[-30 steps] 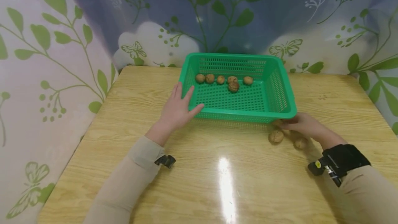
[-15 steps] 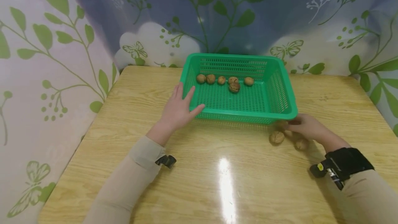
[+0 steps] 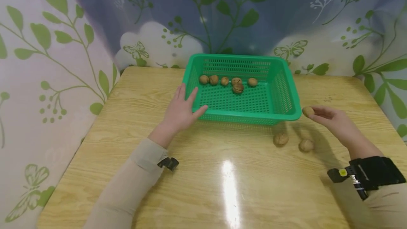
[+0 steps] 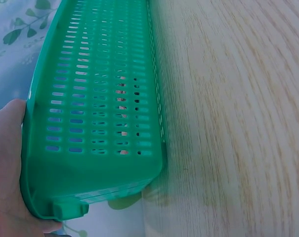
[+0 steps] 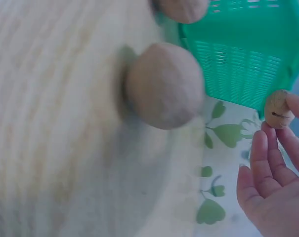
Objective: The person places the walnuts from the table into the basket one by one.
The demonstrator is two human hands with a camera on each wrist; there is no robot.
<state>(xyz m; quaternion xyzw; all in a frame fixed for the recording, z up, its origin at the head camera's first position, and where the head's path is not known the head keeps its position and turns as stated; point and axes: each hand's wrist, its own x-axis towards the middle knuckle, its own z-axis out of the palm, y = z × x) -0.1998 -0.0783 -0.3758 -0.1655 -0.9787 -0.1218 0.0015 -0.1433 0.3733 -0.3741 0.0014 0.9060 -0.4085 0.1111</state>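
Note:
A walnut (image 3: 307,111) is pinched between the thumb and fingertips of my right hand (image 3: 340,124), raised just off the right front corner of the green plastic basket (image 3: 241,116). In the right wrist view the same walnut (image 5: 274,116) shows a dark crack. My left hand (image 3: 180,112) lies over the basket's left front corner with straight, spread fingers touching the rim. Inside the basket, several walnuts (image 3: 213,80) line the back, with a darker walnut (image 3: 237,88) in front of them. Two more walnuts, a left one (image 3: 281,139) and a right one (image 3: 306,145), sit on the table below my right hand.
The wooden table (image 3: 190,186) carries the basket near its back edge. A patterned curtain (image 3: 171,6) hangs right behind it and along the left side. A bright light reflection (image 3: 231,193) streaks the tabletop in front.
My right hand has picked up a walnut from beside the basket's front right corner and moved up and to the right with it. The left hand and basket have stayed put.

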